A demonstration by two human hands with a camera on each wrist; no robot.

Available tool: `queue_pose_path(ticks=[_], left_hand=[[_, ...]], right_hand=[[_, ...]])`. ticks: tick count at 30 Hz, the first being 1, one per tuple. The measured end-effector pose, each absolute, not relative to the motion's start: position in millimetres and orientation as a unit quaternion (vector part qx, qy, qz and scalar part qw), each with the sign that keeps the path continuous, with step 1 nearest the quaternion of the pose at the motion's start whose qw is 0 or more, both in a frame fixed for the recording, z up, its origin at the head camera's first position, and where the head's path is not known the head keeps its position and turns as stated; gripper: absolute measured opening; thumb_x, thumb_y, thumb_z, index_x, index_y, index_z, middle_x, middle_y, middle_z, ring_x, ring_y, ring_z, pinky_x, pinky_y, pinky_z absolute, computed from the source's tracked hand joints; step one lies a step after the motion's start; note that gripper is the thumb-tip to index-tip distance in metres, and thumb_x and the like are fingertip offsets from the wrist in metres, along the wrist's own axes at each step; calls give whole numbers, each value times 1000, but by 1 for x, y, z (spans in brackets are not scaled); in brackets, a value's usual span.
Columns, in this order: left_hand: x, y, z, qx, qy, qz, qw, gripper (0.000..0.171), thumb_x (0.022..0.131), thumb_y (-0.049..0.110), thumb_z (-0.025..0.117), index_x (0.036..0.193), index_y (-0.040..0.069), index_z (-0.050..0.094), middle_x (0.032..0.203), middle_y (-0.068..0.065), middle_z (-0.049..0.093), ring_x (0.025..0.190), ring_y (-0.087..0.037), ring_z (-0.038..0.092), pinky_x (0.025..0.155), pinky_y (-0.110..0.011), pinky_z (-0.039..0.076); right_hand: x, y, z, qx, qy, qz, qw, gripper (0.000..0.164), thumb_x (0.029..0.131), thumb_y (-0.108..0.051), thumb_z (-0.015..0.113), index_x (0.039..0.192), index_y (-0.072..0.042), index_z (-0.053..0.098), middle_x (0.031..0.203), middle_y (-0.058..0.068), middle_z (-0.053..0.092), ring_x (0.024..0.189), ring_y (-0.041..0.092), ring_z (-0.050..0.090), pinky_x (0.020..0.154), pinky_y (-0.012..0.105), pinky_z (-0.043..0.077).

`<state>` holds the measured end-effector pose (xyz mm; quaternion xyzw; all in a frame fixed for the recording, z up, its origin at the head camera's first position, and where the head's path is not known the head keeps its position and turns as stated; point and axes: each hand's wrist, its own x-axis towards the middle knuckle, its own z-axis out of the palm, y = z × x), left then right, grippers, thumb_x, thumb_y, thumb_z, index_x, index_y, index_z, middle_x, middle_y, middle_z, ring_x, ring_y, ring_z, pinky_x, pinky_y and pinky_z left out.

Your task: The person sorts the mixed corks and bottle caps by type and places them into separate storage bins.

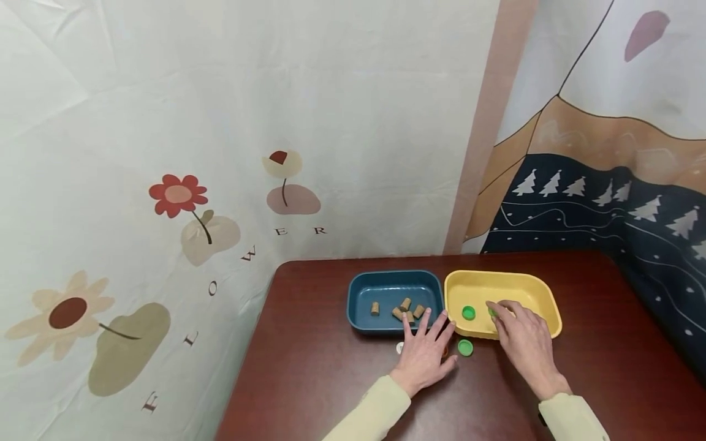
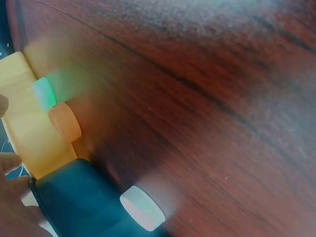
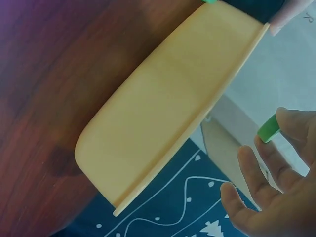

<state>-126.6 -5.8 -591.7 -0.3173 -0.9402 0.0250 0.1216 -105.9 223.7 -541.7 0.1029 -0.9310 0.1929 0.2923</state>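
My right hand (image 1: 526,343) pinches a green bottle cap (image 3: 269,129) between thumb and forefinger, over the front side of the yellow tray (image 1: 546,300). Another green cap (image 1: 468,313) lies inside that tray. My left hand (image 1: 421,358) is spread palm down, its fingertips by the front rim of the blue tray (image 1: 361,294) and the yellow tray's near corner. Under it sits an orange cap (image 2: 65,122), mostly hidden in the head view. On the table stand a white cap (image 2: 143,207) to its left and a green cap (image 1: 466,347) to its right.
Several corks (image 1: 405,304) lie in the blue tray, which stands left of the yellow one. Both trays are on a dark red wooden table (image 1: 309,355). A printed cloth (image 1: 375,122) hangs behind the table's back edge.
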Motion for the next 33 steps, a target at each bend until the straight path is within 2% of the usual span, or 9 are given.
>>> queue_pose_path(ticks=[12,21,26,33], left_hand=[[-127,-4,-594,-311,-941,23,130,68,96,64,58,156,33,48,166,6,36,153,-28,32,109,-74,31],[-127,-5,-593,-311,-942,28,125,68,96,65,57,157,33,47,166,7,36,153,-28,32,109,-74,31],[-127,-5,-594,-313,-941,31,126,69,96,64,57,157,34,45,166,7,35,153,-28,32,109,-74,31],[-128,-5,-594,-313,-941,37,125,70,96,64,58,158,34,45,166,7,35,152,-28,33,109,-74,31]], right_hand=[[-139,234,-544,91,-951,177,238,37,83,-1,82,120,-3,74,110,21,69,97,47,66,76,66,50],[-153,237,-553,60,-967,182,169,34,89,-5,78,122,0,73,115,26,68,101,50,65,77,68,49],[-159,238,-559,53,-971,181,147,30,89,-6,78,119,0,74,112,26,69,97,49,66,74,66,51],[-167,238,-564,29,-983,169,70,32,93,-15,73,121,0,73,109,26,69,95,50,66,77,68,48]])
